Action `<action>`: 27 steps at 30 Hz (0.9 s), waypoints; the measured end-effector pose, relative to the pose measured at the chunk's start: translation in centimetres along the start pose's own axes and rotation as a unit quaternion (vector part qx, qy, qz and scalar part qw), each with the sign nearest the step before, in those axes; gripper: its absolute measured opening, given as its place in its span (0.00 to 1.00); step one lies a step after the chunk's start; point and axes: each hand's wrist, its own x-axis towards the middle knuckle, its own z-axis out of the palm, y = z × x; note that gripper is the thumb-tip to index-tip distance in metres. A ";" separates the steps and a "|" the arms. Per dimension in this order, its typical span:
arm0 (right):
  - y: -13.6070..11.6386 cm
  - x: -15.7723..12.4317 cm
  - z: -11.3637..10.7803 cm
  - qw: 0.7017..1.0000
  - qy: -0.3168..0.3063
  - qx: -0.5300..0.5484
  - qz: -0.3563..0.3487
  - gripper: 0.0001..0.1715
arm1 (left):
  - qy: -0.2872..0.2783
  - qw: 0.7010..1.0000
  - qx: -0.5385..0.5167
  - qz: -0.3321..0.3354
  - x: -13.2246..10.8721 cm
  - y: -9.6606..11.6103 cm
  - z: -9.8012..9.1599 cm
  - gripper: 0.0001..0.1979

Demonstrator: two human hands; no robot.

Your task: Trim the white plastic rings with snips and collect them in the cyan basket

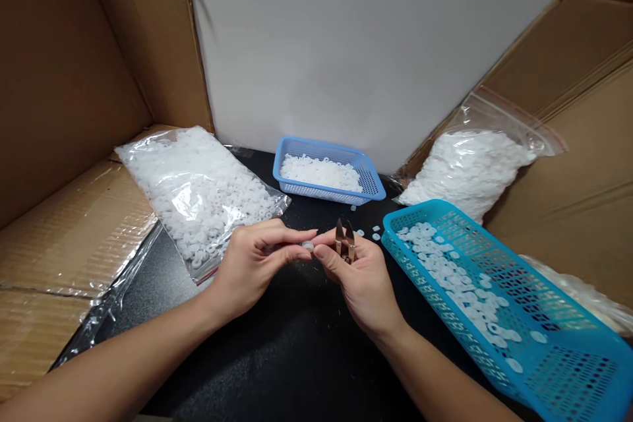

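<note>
Between the fingertips of my left hand [257, 260] is a small white plastic piece [307, 246], pinched by thumb and forefinger. My right hand [363, 277] meets it there, its thumb and forefinger touching or nearly touching the piece's right side. A pair of nippers [345, 241] sits in my right hand, blades pointing up and apart, its handles hidden in the palm. Both hands are over the black tabletop [277, 349]. A few loose white pieces [376, 236] lie just beyond my right hand.
A small blue basket [326, 196] of white pieces stands at the back. On the right, a larger turquoise basket [445, 316] holds more. Clear bags of white pieces lie at left [198, 191] and back right [469, 165]. Cardboard [583, 178] and a white panel [346, 46] surround the table.
</note>
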 end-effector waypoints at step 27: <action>-0.6 0.3 0.0 0.998 -0.022 0.053 0.039 0.35 | -0.012 0.993 -0.105 -0.061 0.3 -0.2 -0.1 0.05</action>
